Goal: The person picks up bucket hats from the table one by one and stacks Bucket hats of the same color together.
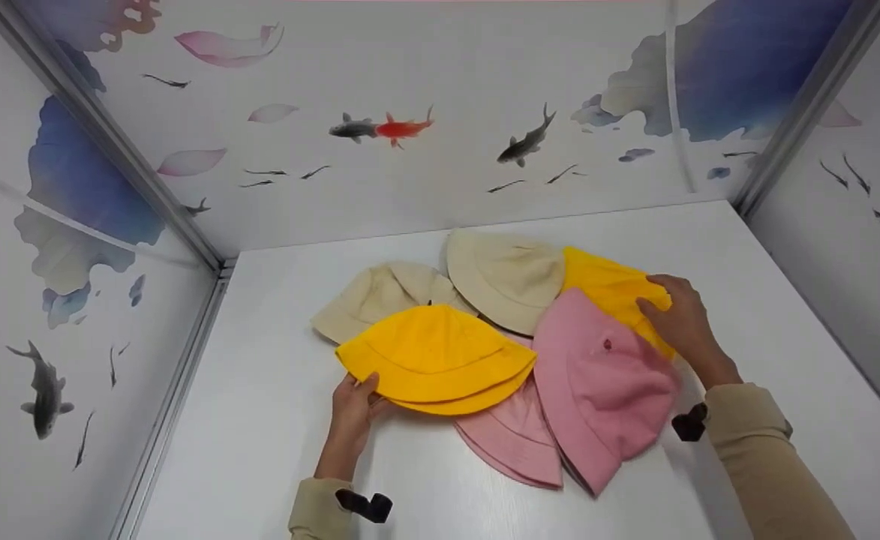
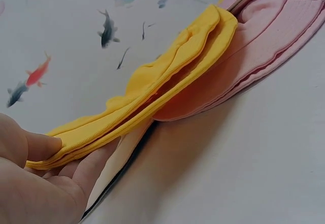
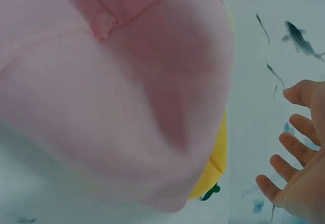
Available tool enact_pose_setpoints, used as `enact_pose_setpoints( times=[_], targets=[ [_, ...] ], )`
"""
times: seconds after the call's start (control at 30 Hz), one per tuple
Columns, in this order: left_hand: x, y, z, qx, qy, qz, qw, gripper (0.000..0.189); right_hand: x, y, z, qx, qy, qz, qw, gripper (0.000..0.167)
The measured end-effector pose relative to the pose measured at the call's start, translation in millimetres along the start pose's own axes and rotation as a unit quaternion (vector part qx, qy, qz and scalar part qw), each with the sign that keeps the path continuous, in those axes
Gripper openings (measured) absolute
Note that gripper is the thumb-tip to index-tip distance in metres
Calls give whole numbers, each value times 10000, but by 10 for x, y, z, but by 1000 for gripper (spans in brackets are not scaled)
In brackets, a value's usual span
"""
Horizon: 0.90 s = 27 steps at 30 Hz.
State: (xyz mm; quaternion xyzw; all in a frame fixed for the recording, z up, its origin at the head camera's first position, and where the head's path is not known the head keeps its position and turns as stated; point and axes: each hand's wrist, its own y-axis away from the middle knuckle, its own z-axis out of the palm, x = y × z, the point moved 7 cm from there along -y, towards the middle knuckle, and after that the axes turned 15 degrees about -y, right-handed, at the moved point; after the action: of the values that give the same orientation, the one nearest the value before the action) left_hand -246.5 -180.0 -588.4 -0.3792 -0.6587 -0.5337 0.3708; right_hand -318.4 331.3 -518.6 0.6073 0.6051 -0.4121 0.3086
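My left hand (image 1: 352, 406) pinches the brim of a folded yellow bucket hat (image 1: 440, 349), thumb on top and fingers beneath, as the left wrist view shows. That hat is raised over a cream hat (image 1: 379, 296) and a light pink hat (image 1: 511, 435). At the right, my right hand (image 1: 681, 315) is beside a second yellow hat (image 1: 612, 281); in the right wrist view its fingers (image 3: 294, 142) are spread and hold nothing. A darker pink hat (image 1: 620, 390) partly covers that yellow hat. Another cream hat (image 1: 507, 274) lies at the back of the pile.
The hats lie overlapping on a white table (image 1: 259, 420). Behind and at the sides stand white panels (image 1: 440, 67) printed with fish and petals, joined by metal corner rails (image 1: 109, 127).
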Motion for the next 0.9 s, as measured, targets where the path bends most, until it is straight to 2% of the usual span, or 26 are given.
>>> enact_pose_setpoints(
  times=[0.2,0.33,0.47,0.6,0.7,0.9],
  targets=[
    [-2,-9,11,0,-92,-142,9999,50,312,31,-176,-305,123,763,9965,64],
    [-6,0,2,-16,-101,-176,9998,50,510,64,-221,-533,52,1462,9878,81],
    [2,15,5,-16,-70,-133,9999,48,648,109,-220,-688,160,1858,9800,91],
    [11,20,16,25,-48,22,10000,47,760,129,-208,-811,309,2001,9759,92],
    [12,19,15,71,-85,102,9999,47,795,128,-170,-962,447,1938,9753,91],
    [3,17,15,39,-111,43,9999,49,782,144,-111,-1099,673,1946,9724,87]
  ],
)
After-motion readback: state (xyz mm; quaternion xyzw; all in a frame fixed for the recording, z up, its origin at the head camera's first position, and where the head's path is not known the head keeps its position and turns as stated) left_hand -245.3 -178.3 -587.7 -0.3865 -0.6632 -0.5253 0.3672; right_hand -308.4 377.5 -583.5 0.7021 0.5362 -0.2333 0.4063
